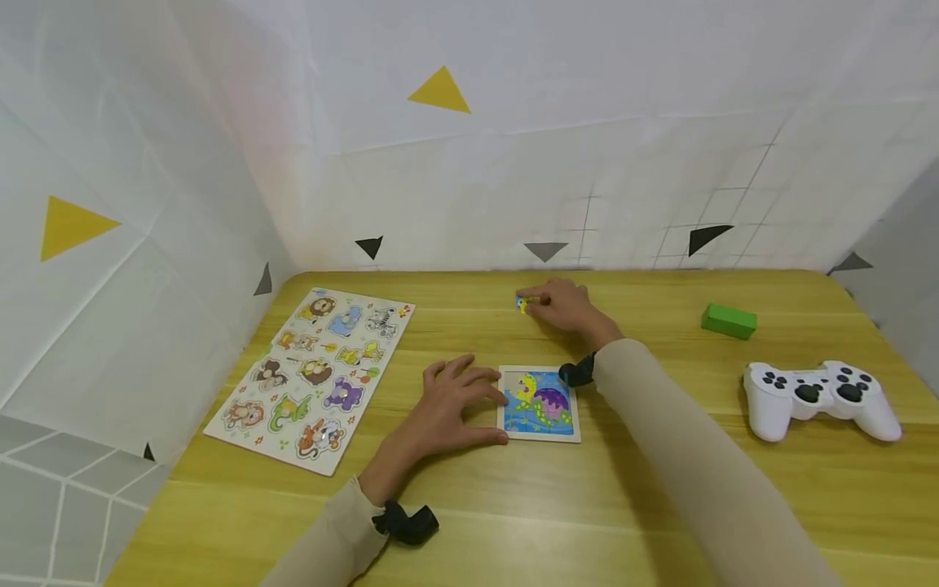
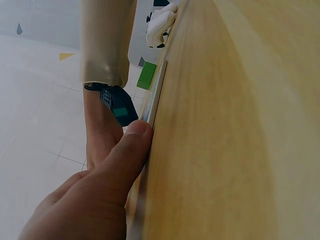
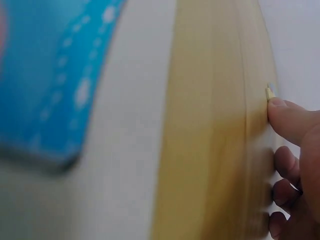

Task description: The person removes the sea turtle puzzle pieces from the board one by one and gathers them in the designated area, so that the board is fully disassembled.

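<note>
A small square jigsaw puzzle (image 1: 539, 437) in a pale wooden tray lies on the table, picturing a yellow and purple turtle on blue. Bare wood shows in its upper left corner. My left hand (image 1: 458, 408) is at its left side, fingers spread and fairly straight, fingertips right at the tray's edge. In the left wrist view the thumb (image 2: 136, 131) meets that edge. Beyond the tray, my right hand (image 1: 565, 306) pinches a small blue and yellow puzzle piece (image 1: 522, 303) between thumb and index finger, close over the tabletop. The right wrist view shows the piece (image 3: 270, 93) edge-on.
On the left lies a large animal peg puzzle board (image 1: 333, 326). A green block (image 1: 729, 321) and a white game controller (image 1: 817, 398) are on the right. White sheeting (image 1: 469, 196) rises behind the table's back edge.
</note>
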`<state>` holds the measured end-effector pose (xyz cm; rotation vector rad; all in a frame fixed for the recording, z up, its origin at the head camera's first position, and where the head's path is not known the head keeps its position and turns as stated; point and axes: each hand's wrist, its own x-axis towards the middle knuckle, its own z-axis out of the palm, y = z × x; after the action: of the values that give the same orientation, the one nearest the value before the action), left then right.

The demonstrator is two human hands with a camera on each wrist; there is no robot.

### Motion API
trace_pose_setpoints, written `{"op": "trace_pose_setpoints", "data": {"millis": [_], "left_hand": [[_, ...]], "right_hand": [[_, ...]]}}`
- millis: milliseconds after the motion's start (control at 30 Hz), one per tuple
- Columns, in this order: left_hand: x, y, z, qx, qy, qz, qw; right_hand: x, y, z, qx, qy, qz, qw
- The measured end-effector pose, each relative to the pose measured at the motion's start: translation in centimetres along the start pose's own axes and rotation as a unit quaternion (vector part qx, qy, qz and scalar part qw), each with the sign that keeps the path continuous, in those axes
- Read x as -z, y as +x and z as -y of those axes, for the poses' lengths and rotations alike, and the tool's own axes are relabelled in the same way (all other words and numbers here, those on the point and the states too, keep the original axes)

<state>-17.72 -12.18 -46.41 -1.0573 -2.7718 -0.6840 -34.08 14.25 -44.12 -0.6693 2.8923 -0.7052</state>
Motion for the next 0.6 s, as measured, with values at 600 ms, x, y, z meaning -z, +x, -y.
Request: {"op": "trace_pose_setpoints", "data": {"millis": [600], "left_hand": [[0.00,0.01,0.06,0.000,-0.005,0.001,1.0000]], "right_hand": [[0.12,0.48,-0.38,-0.018,0.091,-0.007,0.9956]]}}
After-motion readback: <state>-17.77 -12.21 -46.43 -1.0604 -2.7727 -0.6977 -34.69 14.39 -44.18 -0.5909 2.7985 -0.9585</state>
